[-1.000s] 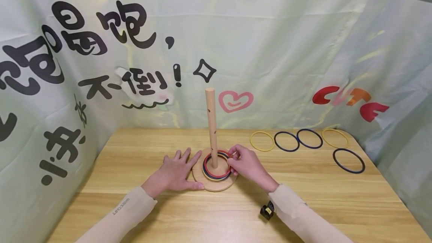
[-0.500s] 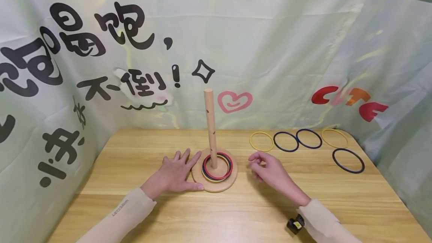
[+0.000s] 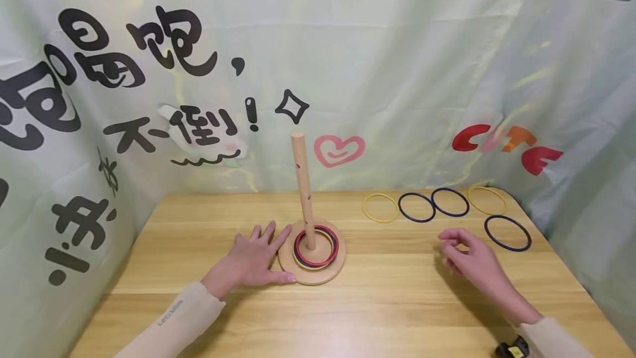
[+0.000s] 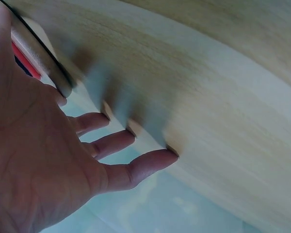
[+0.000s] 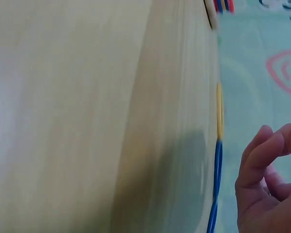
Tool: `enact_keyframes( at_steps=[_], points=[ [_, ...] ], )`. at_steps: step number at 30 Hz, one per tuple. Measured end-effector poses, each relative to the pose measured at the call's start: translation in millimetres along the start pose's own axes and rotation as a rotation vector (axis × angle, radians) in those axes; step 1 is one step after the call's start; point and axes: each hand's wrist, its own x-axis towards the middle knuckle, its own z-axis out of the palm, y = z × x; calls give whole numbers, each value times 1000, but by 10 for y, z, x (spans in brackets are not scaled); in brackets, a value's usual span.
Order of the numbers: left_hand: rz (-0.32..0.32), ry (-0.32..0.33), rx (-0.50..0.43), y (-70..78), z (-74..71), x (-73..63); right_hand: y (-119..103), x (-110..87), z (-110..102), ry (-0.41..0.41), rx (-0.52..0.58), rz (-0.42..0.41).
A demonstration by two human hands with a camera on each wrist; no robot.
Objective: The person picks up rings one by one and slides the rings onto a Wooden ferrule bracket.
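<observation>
A round wooden base (image 3: 288, 261) carries an upright wooden peg (image 3: 302, 192). Around the peg's foot lie stacked rings, with a red ring (image 3: 336, 247) on top and blue and yellow ones beneath. My left hand (image 3: 250, 261) rests spread at the base's left side, its thumb and index finger touching the rim. My right hand (image 3: 472, 261) hovers over the right of the table, holding nothing, its fingers loosely bent with a gap between thumb and index finger. Nearest to it lies a dark blue ring (image 3: 508, 232); in the right wrist view the hand (image 5: 269, 179) is partly cut off.
Along the table's back edge lie a yellow ring (image 3: 380, 208), two touching blue rings (image 3: 416, 207) and another yellow ring (image 3: 487, 200). Printed fabric (image 3: 397, 82) encloses the wooden table (image 3: 348, 319) at the back and sides. A small black device (image 3: 514, 348) sits at my right wrist.
My right hand has left the stacked rings around the peg and moved right across the table. The left hand stays at the base. The head view has shifted slightly.
</observation>
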Motion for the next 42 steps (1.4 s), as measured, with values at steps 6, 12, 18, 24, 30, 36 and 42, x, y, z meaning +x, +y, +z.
enact_keyframes(
  at_steps=[6,12,18,24,30,36,42],
  points=[
    [2,7,-12,17,14,6,331,6,-447,121,-98,59],
    [8,14,-2,29,8,6,617,90,-807,171,-171,158],
    [0,10,4,29,-3,6,718,159,-959,132,-295,150],
    [-3,9,13,21,-7,7,716,201,-980,94,-449,114],
    [0,17,23,9,30,39,712,251,-1011,82,-536,62],
    [1,12,3,16,31,33,679,231,-998,29,-543,87],
    [-6,10,2,16,25,15,494,137,-807,22,-529,-16]
  ],
)
